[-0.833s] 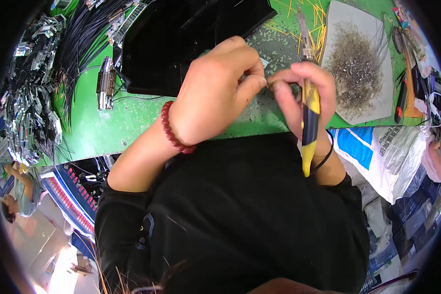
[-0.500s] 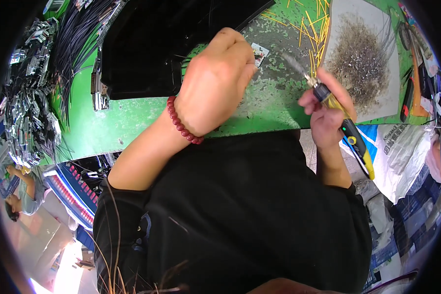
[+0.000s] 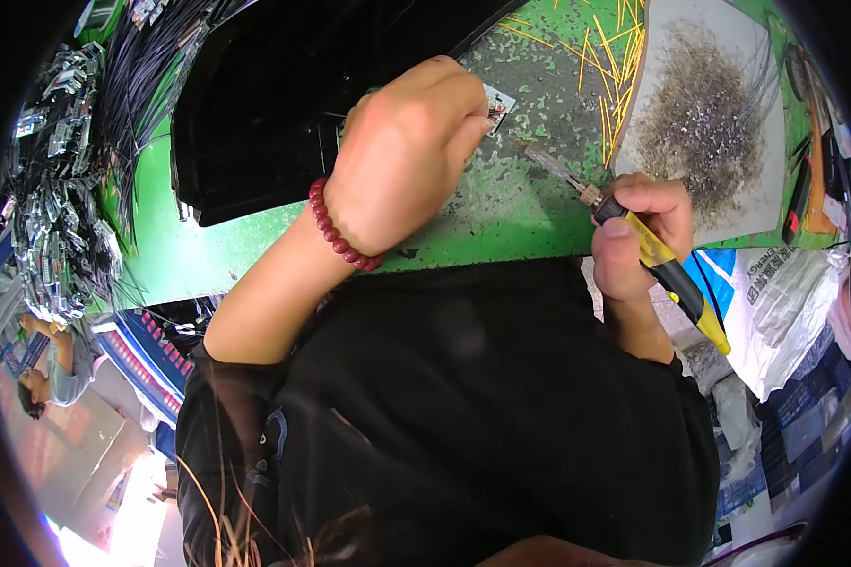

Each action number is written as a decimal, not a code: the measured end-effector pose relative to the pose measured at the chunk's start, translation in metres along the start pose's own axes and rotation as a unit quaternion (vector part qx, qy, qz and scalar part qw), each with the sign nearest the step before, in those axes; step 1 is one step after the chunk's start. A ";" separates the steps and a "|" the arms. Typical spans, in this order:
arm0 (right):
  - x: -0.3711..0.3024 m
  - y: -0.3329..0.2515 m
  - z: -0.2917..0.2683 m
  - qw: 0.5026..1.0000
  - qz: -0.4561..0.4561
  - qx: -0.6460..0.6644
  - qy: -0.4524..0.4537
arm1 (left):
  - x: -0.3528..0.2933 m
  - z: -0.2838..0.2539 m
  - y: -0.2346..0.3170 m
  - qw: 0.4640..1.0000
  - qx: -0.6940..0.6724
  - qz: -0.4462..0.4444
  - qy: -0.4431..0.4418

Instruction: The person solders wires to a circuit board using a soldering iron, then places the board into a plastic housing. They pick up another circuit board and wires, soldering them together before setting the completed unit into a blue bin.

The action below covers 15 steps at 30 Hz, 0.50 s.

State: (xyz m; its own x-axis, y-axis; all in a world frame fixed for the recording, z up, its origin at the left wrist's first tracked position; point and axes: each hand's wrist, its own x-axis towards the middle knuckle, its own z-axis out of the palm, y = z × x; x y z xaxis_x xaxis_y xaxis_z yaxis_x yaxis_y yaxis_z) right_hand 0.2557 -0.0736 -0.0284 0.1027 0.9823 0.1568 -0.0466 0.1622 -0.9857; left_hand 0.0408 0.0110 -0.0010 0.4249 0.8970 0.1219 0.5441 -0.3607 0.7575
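My right hand (image 3: 638, 231) is closed around a soldering iron (image 3: 669, 269) with a yellow and black handle. The iron's metal tip points up and left, a short way from a small white circuit board (image 3: 499, 109). At that board's left edge my left hand (image 3: 402, 156) is closed, its fingertips pinched on the board and partly hidden under the hand. A dark red bead bracelet (image 3: 336, 231) circles my left wrist. Both hands are above a worn green work surface (image 3: 501, 222).
A large black panel (image 3: 265, 104) lies behind my left hand. Yellow wires (image 3: 622, 90) are scattered beside a grey board (image 3: 766, 180) heaped with dark debris. Bundles of black cables (image 3: 147, 104) with metal connectors (image 3: 61, 208) pile up at left. Tools (image 3: 813, 161) lie far right.
My right hand has turned slightly, and the soldering iron's tip has come down and left, closer to the circuit board. My left hand stays pinched at the board, shifted slightly left.
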 end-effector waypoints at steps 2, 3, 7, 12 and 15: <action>0.001 -0.002 0.002 1.000 -0.017 -0.006 -0.002 | 0.000 -0.001 0.002 1.000 0.003 0.002 0.001; 0.002 -0.003 0.002 1.000 -0.016 -0.006 -0.003 | 0.000 -0.001 0.002 1.000 0.007 0.006 0.001; 0.004 -0.006 0.005 0.998 -0.006 -0.053 -0.018 | 0.002 -0.001 0.000 1.000 0.003 0.007 -0.006; 0.005 -0.004 0.006 0.997 -0.011 -0.077 -0.023 | 0.001 -0.001 -0.001 1.000 0.006 0.016 -0.002; 0.007 -0.005 0.005 0.995 -0.019 -0.097 -0.031 | 0.001 0.000 -0.001 1.000 0.009 0.016 0.001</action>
State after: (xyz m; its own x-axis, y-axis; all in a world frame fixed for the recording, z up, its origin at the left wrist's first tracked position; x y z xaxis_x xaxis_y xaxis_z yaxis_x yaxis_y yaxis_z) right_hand 0.2512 -0.0670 -0.0217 0.0398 0.9807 0.1915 0.1487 0.1837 -0.9717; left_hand 0.0401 0.0121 -0.0020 0.4398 0.8860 0.1470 0.5429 -0.3927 0.7423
